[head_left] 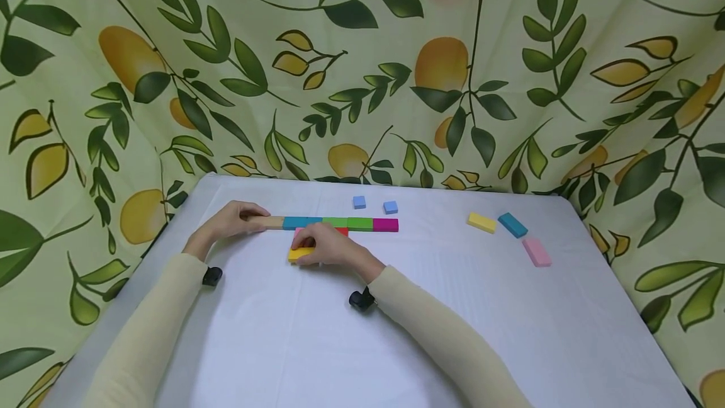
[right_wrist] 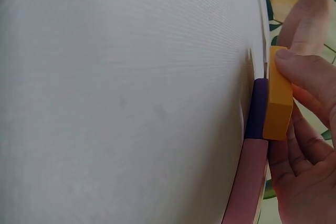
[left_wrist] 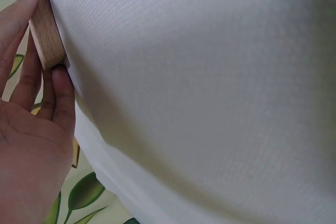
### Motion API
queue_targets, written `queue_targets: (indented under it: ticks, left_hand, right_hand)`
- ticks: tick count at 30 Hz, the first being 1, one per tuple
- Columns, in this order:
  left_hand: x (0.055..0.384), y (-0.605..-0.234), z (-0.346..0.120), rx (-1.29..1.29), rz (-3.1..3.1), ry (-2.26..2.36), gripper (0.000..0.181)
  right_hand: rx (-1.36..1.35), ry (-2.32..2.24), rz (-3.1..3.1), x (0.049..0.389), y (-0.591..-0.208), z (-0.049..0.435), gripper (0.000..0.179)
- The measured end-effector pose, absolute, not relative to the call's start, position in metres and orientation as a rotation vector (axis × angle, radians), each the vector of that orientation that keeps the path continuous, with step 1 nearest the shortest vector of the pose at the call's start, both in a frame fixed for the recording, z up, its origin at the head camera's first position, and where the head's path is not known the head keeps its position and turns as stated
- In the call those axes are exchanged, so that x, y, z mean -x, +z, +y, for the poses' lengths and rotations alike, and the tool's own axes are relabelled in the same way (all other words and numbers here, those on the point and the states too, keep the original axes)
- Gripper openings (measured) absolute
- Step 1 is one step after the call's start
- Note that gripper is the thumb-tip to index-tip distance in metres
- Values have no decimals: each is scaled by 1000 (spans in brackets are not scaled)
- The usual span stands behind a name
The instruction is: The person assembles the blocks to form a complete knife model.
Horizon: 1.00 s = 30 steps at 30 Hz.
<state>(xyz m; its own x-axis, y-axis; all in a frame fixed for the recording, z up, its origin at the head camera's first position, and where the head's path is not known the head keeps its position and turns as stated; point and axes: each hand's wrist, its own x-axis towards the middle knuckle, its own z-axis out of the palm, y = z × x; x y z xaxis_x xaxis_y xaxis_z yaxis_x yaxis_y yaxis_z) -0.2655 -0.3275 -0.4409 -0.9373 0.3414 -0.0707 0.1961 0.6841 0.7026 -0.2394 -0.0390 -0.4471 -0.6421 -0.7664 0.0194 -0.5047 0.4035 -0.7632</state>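
At the left end of a row of blocks, my left hand (head_left: 228,222) grips a plain wooden block (left_wrist: 47,30), thumb on one side and fingertips at its end. The row continues rightward with blue (head_left: 303,223), green (head_left: 360,224) and magenta (head_left: 386,225) blocks. My right hand (head_left: 333,245) pinches a yellow block (right_wrist: 279,98) between thumb and fingers, just in front of the row. In the right wrist view that block overlaps a purple block (right_wrist: 256,109), with a pink block (right_wrist: 248,177) end to end with the purple one. A red block (head_left: 343,231) shows partly behind my right hand.
Two small light-blue blocks (head_left: 359,202) lie behind the row. Off to the right on the white tablecloth (head_left: 453,307) are a loose yellow block (head_left: 481,222), a blue block (head_left: 512,225) and a pink block (head_left: 536,252). A leaf-patterned curtain (head_left: 374,106) hangs behind the table.
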Motion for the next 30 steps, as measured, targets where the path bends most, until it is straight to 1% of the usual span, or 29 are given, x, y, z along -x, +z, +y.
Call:
queue_targets:
  ticks: [8, 21, 30]
  left_hand:
    - [265, -439, -328, -468, 2695, 1104, 32]
    - [264, -442, -329, -431, 2706, 1090, 31]
    - [263, -441, -328, -453, 2714, 1091, 31]
  right_hand:
    - [1113, -1080, 2348, 239, -447, -40, 21]
    - [1113, -1073, 2354, 239, -451, -41, 20]
    - [1111, -1094, 2346, 239, -450, -40, 19]
